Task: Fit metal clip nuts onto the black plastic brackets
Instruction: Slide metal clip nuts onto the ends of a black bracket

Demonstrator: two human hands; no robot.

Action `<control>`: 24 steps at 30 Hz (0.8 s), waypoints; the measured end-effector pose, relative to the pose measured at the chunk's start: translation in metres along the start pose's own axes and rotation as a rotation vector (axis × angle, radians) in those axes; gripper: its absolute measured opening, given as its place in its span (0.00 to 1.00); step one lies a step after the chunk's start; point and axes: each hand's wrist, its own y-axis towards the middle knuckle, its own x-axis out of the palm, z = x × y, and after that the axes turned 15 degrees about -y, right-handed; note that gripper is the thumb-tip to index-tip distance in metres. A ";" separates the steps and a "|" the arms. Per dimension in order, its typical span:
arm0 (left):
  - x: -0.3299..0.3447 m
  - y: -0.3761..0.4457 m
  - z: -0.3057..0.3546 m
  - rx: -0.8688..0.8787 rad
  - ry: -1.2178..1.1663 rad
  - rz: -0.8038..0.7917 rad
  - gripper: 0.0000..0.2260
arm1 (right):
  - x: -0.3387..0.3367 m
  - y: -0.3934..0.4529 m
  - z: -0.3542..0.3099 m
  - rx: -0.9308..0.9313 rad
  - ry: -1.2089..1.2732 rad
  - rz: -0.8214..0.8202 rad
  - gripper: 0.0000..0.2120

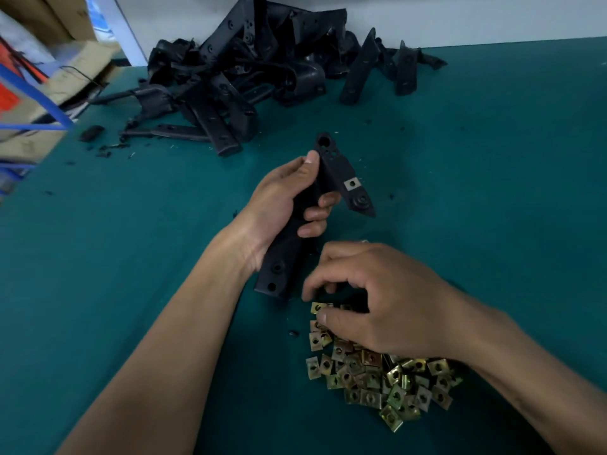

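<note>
the left hand (285, 198) held the bracket (315, 211) upright; the right hand (371, 300) (fingers curled) pinched clip nuts (377, 372) just below it.

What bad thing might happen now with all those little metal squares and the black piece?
The right hand digs in the heap of clip nuts; it might scatter some or grab two at once. The left hand holds the black bracket in the air by its middle, so it might twist when a nut is pushed on.

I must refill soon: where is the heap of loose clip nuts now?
In the head view the heap of clip nuts lies on the green table, bottom right of centre, under the right hand.
</note>
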 end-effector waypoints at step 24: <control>-0.003 0.002 -0.003 0.006 0.063 -0.085 0.08 | -0.012 0.002 0.040 0.093 0.797 0.163 0.07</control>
